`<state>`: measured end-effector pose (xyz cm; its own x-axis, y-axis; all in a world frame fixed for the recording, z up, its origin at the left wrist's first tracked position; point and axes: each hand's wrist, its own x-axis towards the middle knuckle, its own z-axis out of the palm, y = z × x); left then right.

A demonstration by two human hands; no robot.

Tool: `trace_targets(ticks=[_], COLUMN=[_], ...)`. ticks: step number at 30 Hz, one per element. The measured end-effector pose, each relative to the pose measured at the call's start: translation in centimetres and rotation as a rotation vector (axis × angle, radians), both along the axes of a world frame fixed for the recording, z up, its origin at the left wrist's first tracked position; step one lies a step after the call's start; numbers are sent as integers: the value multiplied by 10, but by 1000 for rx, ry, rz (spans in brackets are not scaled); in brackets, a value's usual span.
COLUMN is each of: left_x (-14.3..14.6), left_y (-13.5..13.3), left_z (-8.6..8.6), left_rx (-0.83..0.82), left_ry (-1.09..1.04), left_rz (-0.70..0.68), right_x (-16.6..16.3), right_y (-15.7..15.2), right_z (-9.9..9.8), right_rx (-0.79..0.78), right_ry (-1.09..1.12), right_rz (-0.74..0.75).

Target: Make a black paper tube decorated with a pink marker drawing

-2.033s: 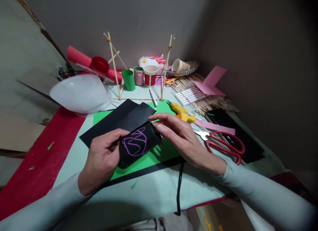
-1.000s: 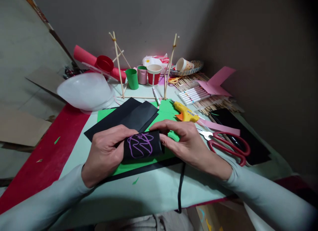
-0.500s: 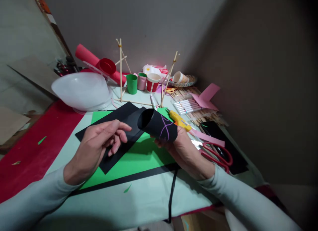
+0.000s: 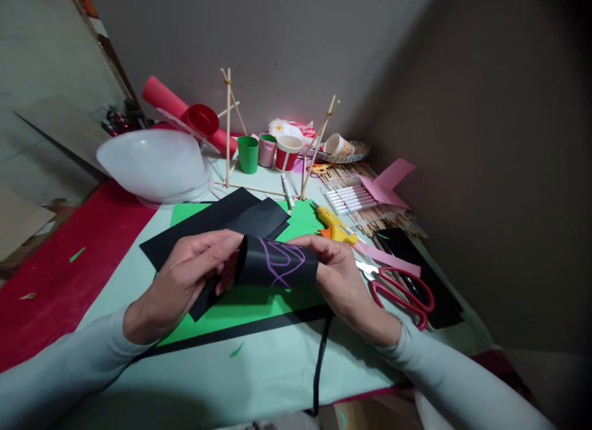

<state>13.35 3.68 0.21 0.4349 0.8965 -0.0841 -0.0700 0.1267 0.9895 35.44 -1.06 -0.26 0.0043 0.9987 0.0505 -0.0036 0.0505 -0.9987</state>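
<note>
A black paper tube (image 4: 277, 263) with a purple drawn line pattern lies level between my two hands. My right hand (image 4: 345, 276) grips its right end, with fingers behind and on top of it. At the open left end, my left hand (image 4: 185, 272) pinches the rim between thumb and fingers; the fingertips inside or behind the tube are partly hidden. Beneath them are black paper sheets (image 4: 203, 220) lying on a green sheet (image 4: 259, 303) with a black edge strip.
A yellow glue gun (image 4: 337, 225) and red-handled scissors (image 4: 402, 291) lie to the right. Behind stand a bamboo stick frame (image 4: 228, 128), a green cup (image 4: 248, 155) and a red-and-white cup (image 4: 288, 153). White markers (image 4: 348, 199) and a clear plastic bowl (image 4: 152, 165) sit at the sides.
My left hand has moved right and closed on the tube's left end. The tube has come lower and turned level, showing more of the purple pattern.
</note>
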Motion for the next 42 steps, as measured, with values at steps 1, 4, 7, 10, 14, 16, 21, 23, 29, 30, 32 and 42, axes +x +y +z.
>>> trace_targets(ticks=[1, 4, 7, 10, 14, 16, 21, 23, 29, 30, 32, 42], left_x=[-1, -2, 1, 4, 4, 3, 3, 3, 2, 3, 4, 0], left_y=[-1, -1, -1, -2, -4, -6, -8, -7, -4, -3, -3, -1], left_z=[0, 1, 5, 11, 14, 13, 13, 14, 14, 14, 13, 5], left_rx=[30, 121, 228, 420, 612, 646, 636, 624, 436, 362, 227, -22], left_ry=[32, 160, 246, 292, 322, 340, 380, 388, 331, 304, 244, 134], left_rz=[-14, -32, -26, -5, 16, 22, 48, 49, 21, 34, 50, -9], right_x=[0, 0, 0, 0, 2, 3, 4, 4, 1, 0, 0, -4], right_y=[-2, -7, -10, -12, -15, -17, -17, -15, -3, -1, 0, 2], right_z=[1, 5, 6, 7, 11, 13, 12, 11, 8, 7, 4, -4], right_rx=[66, 272, 405, 495, 611, 624, 616, 563, -74, -183, -329, -429], right_ry=[-92, -328, -470, -579, -663, -700, -718, -659, -98, 14, 180, 353], right_rz=[-8, -4, 7, 19, 55, 74, 76, 82, 217, 261, 341, 425])
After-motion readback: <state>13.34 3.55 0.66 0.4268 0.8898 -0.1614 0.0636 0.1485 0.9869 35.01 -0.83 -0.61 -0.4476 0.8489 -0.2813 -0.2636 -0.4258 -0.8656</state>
